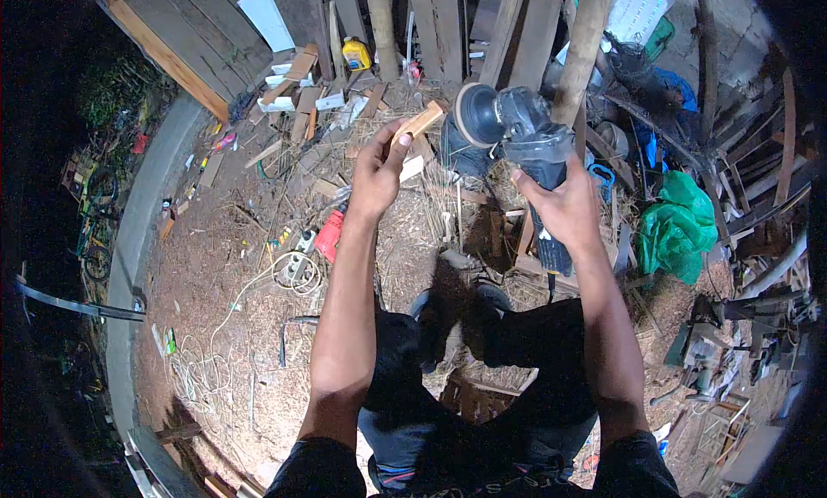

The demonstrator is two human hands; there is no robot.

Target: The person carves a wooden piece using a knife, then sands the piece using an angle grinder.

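Observation:
My left hand [379,169] is closed around a small piece of light brown wood [420,121], its far end sticking out toward the right. In my right hand [564,203] I grip an angle grinder [541,153] by its dark body, fingers wrapped round it. Clear plastic seems to cover the tool's head. A round sanding disc [472,115] on the tool faces the wood, with a small gap between them. I cannot tell whether the disc is spinning.
A white power strip [295,270] with a coiled cable and a red object [330,235] lie on the ground at left. Wood scraps and a yellow container [356,54] stand by the plank wall. A green plastic bag [679,227] is at right.

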